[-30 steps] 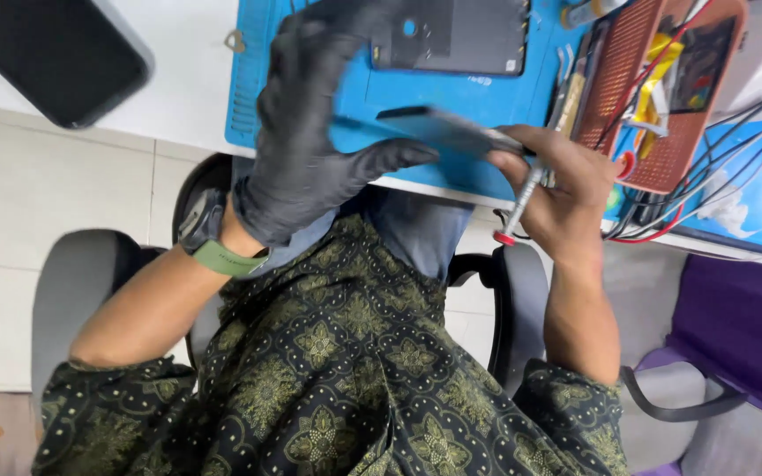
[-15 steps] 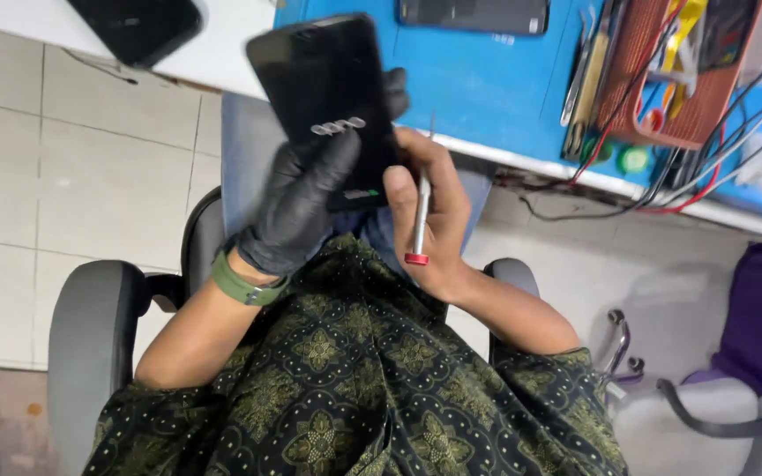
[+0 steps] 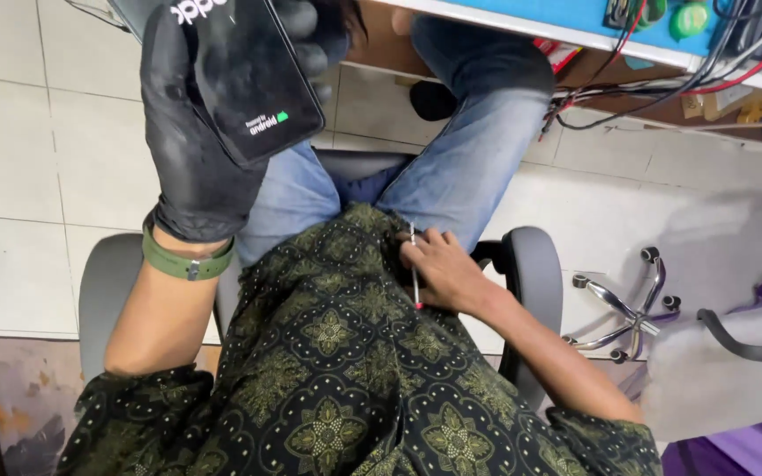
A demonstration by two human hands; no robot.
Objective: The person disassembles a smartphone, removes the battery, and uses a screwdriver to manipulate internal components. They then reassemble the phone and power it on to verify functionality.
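White floor tiles point(image 3: 37, 132) were seen below, with the edge of a blue-topped counter point(image 3: 522, 16) along the top and a tangle of red and black cables point(image 3: 654, 84) hung under it. Left hand point(image 3: 196, 141), in a black glove, was raised at upper left; its fingers point(image 3: 302, 44) were wrapped around a dark smartphone point(image 3: 253, 75), screen lit with small white text and tilted toward the camera. A green strap point(image 3: 183, 260) was worn on that wrist. Right hand point(image 3: 443, 269) was rested on the lap, bare, fingers closed on a thin silver tool with a red tip point(image 3: 414, 269), held roughly upright against the patterned green shirt point(image 3: 337, 370). Blue jeans point(image 3: 460, 150) and grey chair armrests point(image 3: 531, 264) were visible; a second chair's chrome base point(image 3: 632, 304) was noted at right.
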